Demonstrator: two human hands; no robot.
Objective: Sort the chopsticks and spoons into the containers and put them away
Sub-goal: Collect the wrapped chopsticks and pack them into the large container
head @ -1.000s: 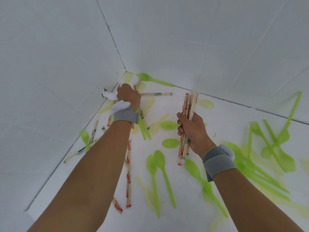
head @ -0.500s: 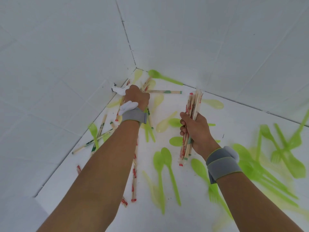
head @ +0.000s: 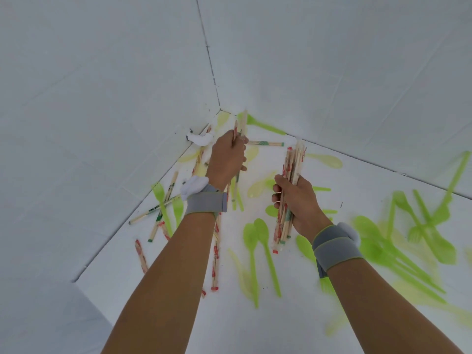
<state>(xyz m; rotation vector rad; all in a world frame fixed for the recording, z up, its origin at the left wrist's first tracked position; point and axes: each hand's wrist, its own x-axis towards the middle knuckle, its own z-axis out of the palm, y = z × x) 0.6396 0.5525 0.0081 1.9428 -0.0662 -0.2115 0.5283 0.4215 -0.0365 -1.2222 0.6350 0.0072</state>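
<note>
Between the two hands, slightly toward the right one, sits the main chopstick bundle [head: 288,198], wrapped pairs held near upright, long axis running from low near the wrist up and away toward the wall corner. Right hand [head: 298,200] has fingers curled tight round the bundle's middle. Left hand [head: 227,159], farther out and nearer the corner, grips a couple of picked-up chopsticks [head: 241,129], tips pointing up, roughly parallel to the bundle. Hands are apart, gap between them. Judgement: the next move is a merge, left-hand sticks into the right-hand bundle; the bundle lies right of and nearer than the left hand, axes already almost aligned, so little turning is needed. Loose chopsticks [head: 215,256] lie flat on the white surface [head: 293,328] under and left of the left forearm, mostly pointing toward the corner; one wrapped chopstick [head: 265,143] lies crosswise just past the left hand. Green plastic spoons [head: 258,241] lie below the right hand's bundle, more green cutlery [head: 421,236], blurred, some forks, well out to the right of the right wrist. Grey wrist straps on both arms. No containers in view. White wad [head: 200,139] at the wall base just left of the left hand.
</note>
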